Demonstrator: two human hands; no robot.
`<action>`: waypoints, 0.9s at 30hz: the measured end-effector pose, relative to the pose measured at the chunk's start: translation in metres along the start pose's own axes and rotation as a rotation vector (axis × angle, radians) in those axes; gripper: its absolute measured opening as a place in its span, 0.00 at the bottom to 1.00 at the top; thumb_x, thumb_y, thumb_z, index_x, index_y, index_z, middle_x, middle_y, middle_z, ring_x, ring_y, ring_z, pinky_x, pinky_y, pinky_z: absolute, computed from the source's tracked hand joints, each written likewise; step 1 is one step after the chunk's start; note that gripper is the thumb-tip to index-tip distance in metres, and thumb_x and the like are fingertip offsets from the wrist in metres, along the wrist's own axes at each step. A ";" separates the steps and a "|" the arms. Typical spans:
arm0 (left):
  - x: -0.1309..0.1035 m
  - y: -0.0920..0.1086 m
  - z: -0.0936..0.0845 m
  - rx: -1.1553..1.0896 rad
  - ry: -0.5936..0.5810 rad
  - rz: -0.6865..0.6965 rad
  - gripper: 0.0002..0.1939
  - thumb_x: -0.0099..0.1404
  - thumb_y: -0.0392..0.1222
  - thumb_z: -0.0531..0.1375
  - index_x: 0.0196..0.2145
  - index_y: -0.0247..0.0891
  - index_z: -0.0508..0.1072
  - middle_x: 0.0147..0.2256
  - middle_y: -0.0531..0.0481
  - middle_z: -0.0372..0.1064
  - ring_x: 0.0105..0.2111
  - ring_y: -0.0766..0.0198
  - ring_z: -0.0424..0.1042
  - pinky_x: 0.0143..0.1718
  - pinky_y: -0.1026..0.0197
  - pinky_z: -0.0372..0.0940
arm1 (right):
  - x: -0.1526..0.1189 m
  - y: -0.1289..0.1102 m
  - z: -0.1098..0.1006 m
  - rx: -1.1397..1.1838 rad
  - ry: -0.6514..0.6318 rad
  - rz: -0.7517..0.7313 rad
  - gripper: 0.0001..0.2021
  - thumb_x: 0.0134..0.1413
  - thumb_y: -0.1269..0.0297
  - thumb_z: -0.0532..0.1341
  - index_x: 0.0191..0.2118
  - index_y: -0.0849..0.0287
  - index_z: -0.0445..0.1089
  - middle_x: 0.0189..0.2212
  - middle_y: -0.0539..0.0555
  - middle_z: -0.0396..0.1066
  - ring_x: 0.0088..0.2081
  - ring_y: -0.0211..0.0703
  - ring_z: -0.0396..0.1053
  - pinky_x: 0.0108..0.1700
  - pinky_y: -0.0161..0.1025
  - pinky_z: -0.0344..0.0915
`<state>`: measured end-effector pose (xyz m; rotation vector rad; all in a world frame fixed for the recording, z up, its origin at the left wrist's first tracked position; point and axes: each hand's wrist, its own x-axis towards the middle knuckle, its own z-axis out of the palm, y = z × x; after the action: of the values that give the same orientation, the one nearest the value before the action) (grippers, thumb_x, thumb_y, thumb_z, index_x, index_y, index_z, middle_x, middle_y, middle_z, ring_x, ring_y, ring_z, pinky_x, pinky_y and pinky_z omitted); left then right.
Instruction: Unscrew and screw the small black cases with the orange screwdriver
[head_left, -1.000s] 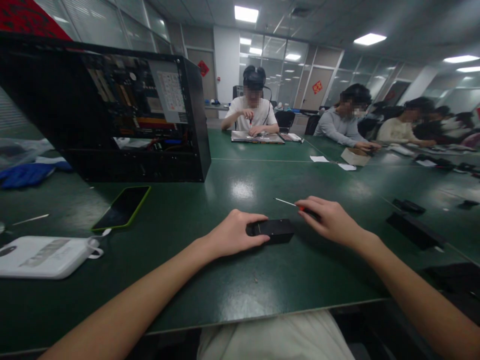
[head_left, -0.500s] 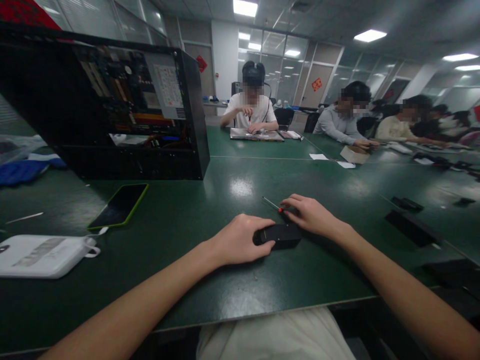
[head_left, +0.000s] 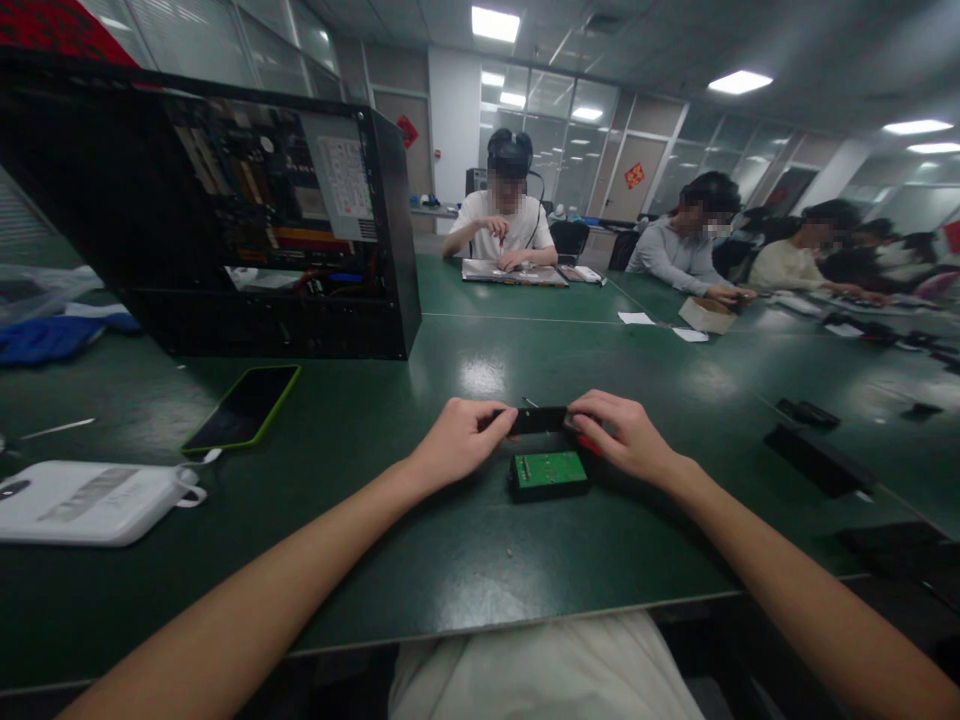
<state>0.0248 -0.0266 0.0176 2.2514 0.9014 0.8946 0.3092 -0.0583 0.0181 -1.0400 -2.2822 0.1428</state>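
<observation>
A thin black cover is held level between my two hands, just above the table. My left hand is closed, pinching its left end between thumb and fingers. Its right end is gripped by the fingers of my right hand. In front of the cover, nearer to me, a small black case lies on the table, its green circuit board exposed on top. A screwdriver lies by my right hand; only some red of its handle and its tip show, the rest being hidden.
An opened black computer case stands at the left. Nearer are a phone with a green edge and a white power bank. Black parts lie at the right of the green table. Across it, a person works.
The black cover has come off the case, baring the green circuit board. My left hand has moved up and away from the case; my right hand has taken hold of the cover's other end.
</observation>
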 end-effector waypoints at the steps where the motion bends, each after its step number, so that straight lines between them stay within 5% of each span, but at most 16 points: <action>1: 0.002 -0.005 -0.002 0.009 0.018 -0.023 0.21 0.76 0.48 0.54 0.37 0.34 0.83 0.29 0.49 0.79 0.28 0.62 0.74 0.31 0.62 0.64 | 0.000 -0.002 0.000 0.017 -0.023 -0.007 0.12 0.73 0.60 0.54 0.49 0.59 0.73 0.43 0.58 0.75 0.44 0.44 0.73 0.47 0.42 0.69; 4: 0.007 -0.020 -0.004 0.036 0.048 -0.054 0.17 0.73 0.46 0.57 0.37 0.34 0.83 0.32 0.49 0.80 0.31 0.60 0.76 0.34 0.62 0.65 | -0.002 -0.008 0.002 0.054 -0.130 -0.047 0.14 0.71 0.57 0.57 0.53 0.58 0.70 0.47 0.59 0.75 0.47 0.46 0.72 0.50 0.45 0.69; 10: 0.008 -0.034 -0.005 0.172 0.027 -0.053 0.13 0.70 0.43 0.60 0.41 0.37 0.84 0.35 0.48 0.82 0.32 0.60 0.77 0.36 0.62 0.67 | -0.004 -0.026 0.007 -0.007 -0.310 -0.168 0.32 0.59 0.45 0.67 0.61 0.58 0.65 0.55 0.62 0.72 0.55 0.53 0.70 0.61 0.53 0.63; 27: 0.005 -0.037 -0.005 0.362 -0.037 0.024 0.11 0.69 0.42 0.62 0.43 0.36 0.83 0.39 0.43 0.81 0.36 0.56 0.77 0.39 0.59 0.68 | -0.005 -0.028 0.012 -0.109 -0.340 -0.154 0.32 0.62 0.46 0.65 0.64 0.60 0.63 0.56 0.64 0.71 0.56 0.54 0.70 0.62 0.53 0.62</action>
<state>0.0099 0.0017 -0.0027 2.5781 1.0929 0.7437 0.2865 -0.0797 0.0154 -0.9468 -2.6943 0.1421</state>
